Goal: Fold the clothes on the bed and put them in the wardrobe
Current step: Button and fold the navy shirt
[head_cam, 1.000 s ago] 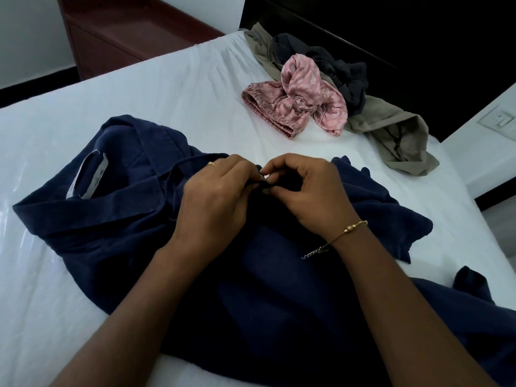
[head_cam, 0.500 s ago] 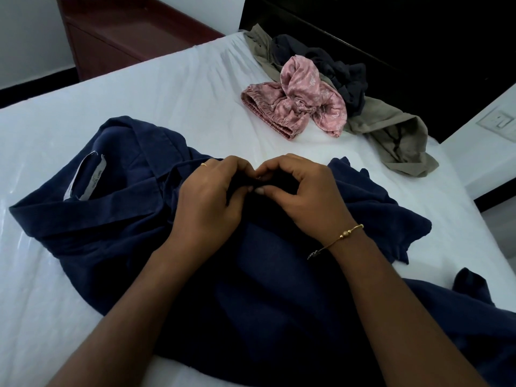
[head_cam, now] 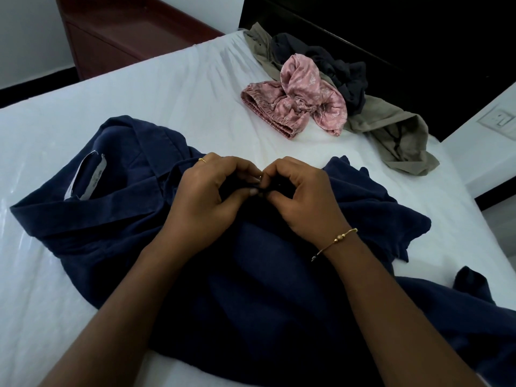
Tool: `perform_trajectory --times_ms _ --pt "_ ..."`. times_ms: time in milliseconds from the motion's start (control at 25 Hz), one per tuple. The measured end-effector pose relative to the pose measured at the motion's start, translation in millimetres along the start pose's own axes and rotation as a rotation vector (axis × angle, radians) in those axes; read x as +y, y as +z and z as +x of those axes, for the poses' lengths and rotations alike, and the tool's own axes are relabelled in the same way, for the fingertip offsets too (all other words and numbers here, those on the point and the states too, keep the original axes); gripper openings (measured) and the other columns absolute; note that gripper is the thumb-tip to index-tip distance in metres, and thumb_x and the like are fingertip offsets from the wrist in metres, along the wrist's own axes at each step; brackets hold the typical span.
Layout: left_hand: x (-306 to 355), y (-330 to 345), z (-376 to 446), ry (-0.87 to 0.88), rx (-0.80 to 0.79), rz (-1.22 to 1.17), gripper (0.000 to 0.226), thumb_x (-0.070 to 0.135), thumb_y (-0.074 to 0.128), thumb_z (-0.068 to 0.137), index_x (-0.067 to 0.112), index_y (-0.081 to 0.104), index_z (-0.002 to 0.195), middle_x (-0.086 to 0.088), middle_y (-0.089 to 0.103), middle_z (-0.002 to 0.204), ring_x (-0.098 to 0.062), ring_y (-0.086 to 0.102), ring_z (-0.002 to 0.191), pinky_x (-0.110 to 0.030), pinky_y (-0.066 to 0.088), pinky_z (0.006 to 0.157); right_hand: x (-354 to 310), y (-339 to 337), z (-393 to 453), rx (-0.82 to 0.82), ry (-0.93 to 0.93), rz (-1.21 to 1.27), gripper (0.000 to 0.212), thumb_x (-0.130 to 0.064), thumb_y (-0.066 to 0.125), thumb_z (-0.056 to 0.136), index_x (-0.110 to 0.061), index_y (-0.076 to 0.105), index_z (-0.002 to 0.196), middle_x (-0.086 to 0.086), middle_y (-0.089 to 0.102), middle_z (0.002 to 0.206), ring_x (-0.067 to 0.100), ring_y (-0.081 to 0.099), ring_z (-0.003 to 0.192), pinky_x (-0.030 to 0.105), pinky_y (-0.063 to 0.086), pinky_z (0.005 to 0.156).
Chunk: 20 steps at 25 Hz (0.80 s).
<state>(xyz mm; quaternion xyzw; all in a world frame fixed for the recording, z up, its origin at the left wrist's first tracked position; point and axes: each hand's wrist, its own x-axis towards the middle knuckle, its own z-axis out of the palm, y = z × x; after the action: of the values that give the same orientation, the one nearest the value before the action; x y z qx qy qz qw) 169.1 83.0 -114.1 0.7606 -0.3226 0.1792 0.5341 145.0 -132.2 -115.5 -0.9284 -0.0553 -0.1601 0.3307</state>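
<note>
The navy shirt [head_cam: 117, 224] lies rumpled across the near half of the bed [head_cam: 139, 101], a soft, matte, slightly nubbly cloth that bunches in thick folds. Its collar end is toward my left, where a pale grey label [head_cam: 86, 177] shows inside the neck; the rest of the fabric spreads toward me and off to my right in loose, uneven lobes.

My left hand [head_cam: 206, 199] rests knuckles-up on the shirt, fingers curled in, thumb and forefinger nipping a small bit of the dark cloth at the middle of the garment. A thin gold ring [head_cam: 202, 160] sits on one finger. My right hand [head_cam: 304, 202] mirrors it, fingers bent into an arch, its fingertips meeting the left ones on the same small bit of fabric. What exactly sits between the fingertips is too small and dark to tell. A slim gold bracelet [head_cam: 336, 241] with a bead circles my right wrist. Both forearms reach in from the lower edge, angled toward each other.

The bed sheet is white and smooth with faint creases. At its far right lies a heap: a pink printed garment [head_cam: 301, 104], glossy and twisted into a knot with a gathered elastic band, touching a crumpled dark grey piece [head_cam: 343, 71] and a flat khaki one [head_cam: 396, 135] beneath them. A reddish-brown wooden cabinet [head_cam: 125, 32] stands past the bed's far edge.
</note>
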Motion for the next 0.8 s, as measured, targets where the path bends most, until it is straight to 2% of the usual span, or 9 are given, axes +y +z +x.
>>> perform_trajectory --times_ms 120,240,400,600,720,800 --pt "-5.0 -1.9 1.4 0.028 -0.029 0.083 0.023 0.023 0.075 0.089 0.016 0.077 0.11 0.013 0.072 0.1 -0.002 0.063 0.094 -0.037 0.054 0.085 3.3 7.1 -4.9 0.057 -0.053 -0.013 0.023 0.019 0.085 0.097 -0.001 0.093 0.105 0.008 0.087 0.106 0.005 0.074 0.095 0.05 0.076 0.096" --pt "-5.9 -3.7 1.8 0.054 -0.04 0.181 0.021 0.03 0.07 0.092 0.018 0.078 0.108 0.011 0.071 0.094 -0.01 0.059 0.089 -0.038 0.05 0.08 2.1 8.6 -3.7 0.086 -0.057 -0.004 0.016 0.014 0.09 0.102 0.0 0.094 0.109 0.008 0.089 0.109 0.013 0.079 0.1 0.053 0.079 0.099" --pt "4.1 -0.3 -1.5 0.048 0.075 0.229 0.018 0.019 0.063 0.092 0.012 0.078 0.1 0.006 0.07 0.088 -0.017 0.055 0.086 -0.035 0.045 0.077 -7.2 14.0 -3.4 0.137 -0.091 -0.039 0.016 0.014 0.09 0.099 0.001 0.092 0.108 0.011 0.085 0.107 0.017 0.075 0.097 0.054 0.078 0.091" --pt "7.6 2.8 -3.4 0.035 0.19 0.283 0.022 0.017 0.057 0.091 0.006 0.074 0.099 0.0 0.071 0.088 -0.019 0.057 0.081 -0.039 0.048 0.074 -20.4 25.1 -9.1 0.22 -0.285 -0.194 0.014 0.016 0.089 0.1 0.005 0.093 0.107 0.016 0.085 0.105 0.03 0.069 0.099 0.054 0.073 0.083" --pt "12.5 -0.7 -0.9 -0.083 0.118 0.034 0.024 0.024 0.057 0.093 0.009 0.073 0.102 0.005 0.073 0.089 -0.01 0.066 0.077 -0.036 0.056 0.071 -25.1 27.8 -13.8 0.269 -0.381 -0.277 0.024 0.018 0.089 0.098 0.004 0.097 0.116 0.016 0.088 0.107 0.034 0.067 0.097 0.055 0.069 0.083" --pt "19.2 -6.9 1.6 -0.249 0.043 -0.264 0.017 0.016 0.059 0.096 0.009 0.074 0.099 0.0 0.074 0.087 -0.013 0.069 0.078 -0.029 0.056 0.069 -29.0 26.7 -16.8 0.312 -0.379 -0.323 0.033 0.016 0.087 0.101 0.0 0.098 0.129 0.012 0.088 0.109 0.033 0.065 0.097 0.051 0.065 0.086"
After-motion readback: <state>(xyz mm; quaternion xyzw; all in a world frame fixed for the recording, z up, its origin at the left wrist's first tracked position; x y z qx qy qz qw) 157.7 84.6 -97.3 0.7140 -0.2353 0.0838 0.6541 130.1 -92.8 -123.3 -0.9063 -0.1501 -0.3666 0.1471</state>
